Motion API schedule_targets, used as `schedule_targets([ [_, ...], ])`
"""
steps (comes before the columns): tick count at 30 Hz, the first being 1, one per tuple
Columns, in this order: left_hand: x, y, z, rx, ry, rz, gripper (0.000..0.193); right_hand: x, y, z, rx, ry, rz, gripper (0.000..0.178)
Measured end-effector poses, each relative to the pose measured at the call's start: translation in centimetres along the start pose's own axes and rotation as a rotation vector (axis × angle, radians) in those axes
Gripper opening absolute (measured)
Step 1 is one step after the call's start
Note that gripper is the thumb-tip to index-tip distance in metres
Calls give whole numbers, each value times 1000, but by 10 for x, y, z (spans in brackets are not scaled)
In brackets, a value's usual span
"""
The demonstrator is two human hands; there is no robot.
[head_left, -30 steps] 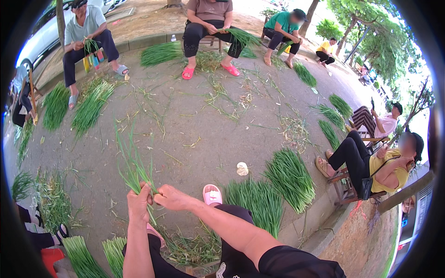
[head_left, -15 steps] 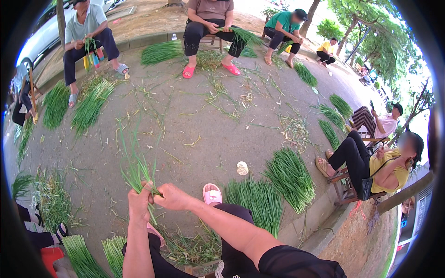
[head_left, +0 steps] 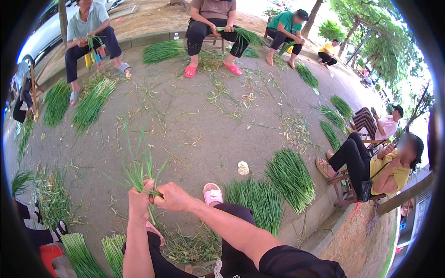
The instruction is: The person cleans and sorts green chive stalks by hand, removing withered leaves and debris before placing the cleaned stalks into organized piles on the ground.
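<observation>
Both hands (head_left: 155,199) gripped one chive bunch (head_left: 141,173) | I judged loose stalks could slip onto ground (head_left: 208,120)

Single view: head-worn fisheye camera, the left of a side-by-side pair, upright and unmirrored. It looked forward and down from the seated wearer's head across a paved ground (head_left: 218,120). Nearest, at the lower edge, were the wearer's own forearms, with the left hand (head_left: 139,201) and right hand (head_left: 174,197) close below the lens. Seated people ringed the far rim, small and bent by the lens. No second view was supplied.
</observation>
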State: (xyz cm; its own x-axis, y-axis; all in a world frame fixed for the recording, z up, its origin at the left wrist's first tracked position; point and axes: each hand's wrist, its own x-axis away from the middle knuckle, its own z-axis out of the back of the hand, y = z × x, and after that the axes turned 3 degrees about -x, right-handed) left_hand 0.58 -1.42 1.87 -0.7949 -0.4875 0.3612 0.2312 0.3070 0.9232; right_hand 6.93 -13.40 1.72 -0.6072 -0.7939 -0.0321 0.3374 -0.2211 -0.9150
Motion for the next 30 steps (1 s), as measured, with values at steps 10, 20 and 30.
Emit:
schedule_targets([
  [10, -2, -6, 4, -123, -22, -2, 16, -2, 9, 4, -125, 139, -5, 14],
  [20, -5, -8, 8, 142, 21, 59, 15, -7, 15, 25, -450, 86, -333, 27],
  [30, -6, -11, 5, 126, 50, 67, 17, -3, -1, 17, -452, -227, -304, 25],
])
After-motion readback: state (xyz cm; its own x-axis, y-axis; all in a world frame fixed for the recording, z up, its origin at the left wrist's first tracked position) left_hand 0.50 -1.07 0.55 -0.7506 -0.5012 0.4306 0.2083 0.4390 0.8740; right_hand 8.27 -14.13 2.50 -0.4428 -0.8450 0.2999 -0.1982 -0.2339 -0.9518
